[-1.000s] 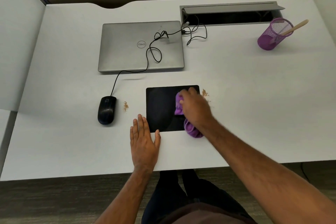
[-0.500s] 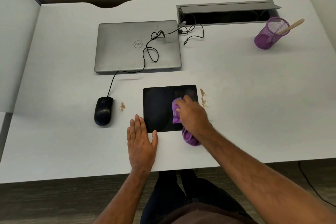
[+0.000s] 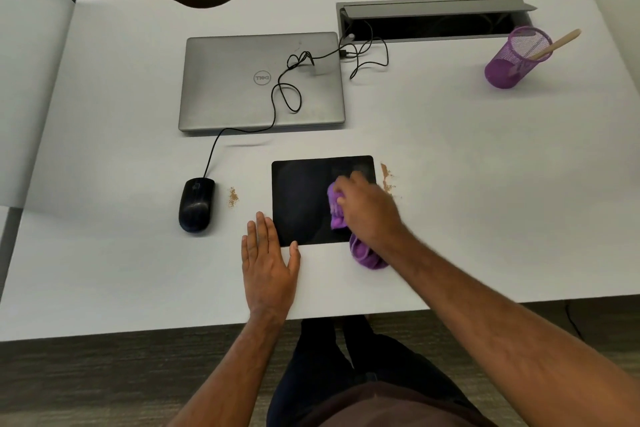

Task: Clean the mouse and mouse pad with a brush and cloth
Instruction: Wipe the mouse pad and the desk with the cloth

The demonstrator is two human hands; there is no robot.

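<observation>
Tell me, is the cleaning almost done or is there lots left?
About halfway, it seems. The black mouse pad looks free of crumbs, and the right hand is wiping it with the purple cloth while the left hand lies flat at its corner. Left: brown crumbs beside the mouse, more crumbs right of the pad. The brush sits in the purple cup.

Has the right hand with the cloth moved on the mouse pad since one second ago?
Yes. The right hand with the purple cloth slid toward the person, away from the mouse pad's far edge.
</observation>
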